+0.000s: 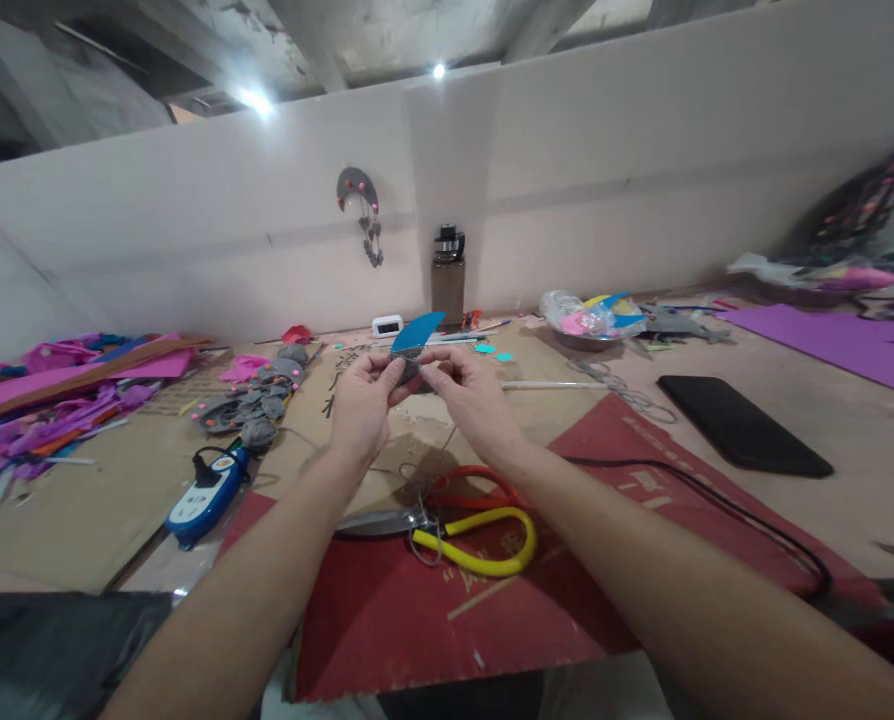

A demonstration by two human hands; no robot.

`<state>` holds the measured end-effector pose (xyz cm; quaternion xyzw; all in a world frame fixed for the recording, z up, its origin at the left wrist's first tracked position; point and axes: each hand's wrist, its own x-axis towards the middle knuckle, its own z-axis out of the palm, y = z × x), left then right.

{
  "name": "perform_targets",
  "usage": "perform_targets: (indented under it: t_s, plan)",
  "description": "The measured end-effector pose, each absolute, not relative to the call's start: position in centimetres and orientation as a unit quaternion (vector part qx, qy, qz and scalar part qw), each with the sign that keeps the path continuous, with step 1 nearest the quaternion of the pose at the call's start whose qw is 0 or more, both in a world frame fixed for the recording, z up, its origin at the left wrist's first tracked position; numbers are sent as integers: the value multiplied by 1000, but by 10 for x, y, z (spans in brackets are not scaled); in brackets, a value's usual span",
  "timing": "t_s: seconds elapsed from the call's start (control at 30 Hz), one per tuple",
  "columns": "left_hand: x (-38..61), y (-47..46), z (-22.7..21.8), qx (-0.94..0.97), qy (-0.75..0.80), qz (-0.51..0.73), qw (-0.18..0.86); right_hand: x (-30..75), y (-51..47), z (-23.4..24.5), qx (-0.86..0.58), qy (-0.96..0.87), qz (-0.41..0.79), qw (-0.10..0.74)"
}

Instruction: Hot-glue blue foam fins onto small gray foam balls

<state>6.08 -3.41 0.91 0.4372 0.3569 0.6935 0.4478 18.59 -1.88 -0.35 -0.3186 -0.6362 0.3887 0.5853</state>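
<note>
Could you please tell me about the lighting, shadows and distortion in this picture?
Head view: two lights glare white near the top; head view: soft shadow falls on the brown paper below the left hand and right hand; head view: the dotted dark thing at the right edge looks stretched and blurred, perhaps by a wide lens.

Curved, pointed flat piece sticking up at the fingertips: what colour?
The curved, pointed flat piece is plain blue; best in the head view.

The blue piece (417,332) looks like dull felt. The scissors (466,523) have shiny metal blades (379,523) and smooth plastic handles (528,540). The phone (743,424) looks smooth.
</note>
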Motion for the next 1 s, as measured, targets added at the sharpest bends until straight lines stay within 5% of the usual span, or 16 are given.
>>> perform_targets:
  t_s: [0.47,1.0]
  plan:
    - [60,-40,14,460,338,693,440,190,-19,-10,-301,-729,230,571]
    - [59,-42,16,469,340,692,432,191,-17,-12,-300,-724,255,567]
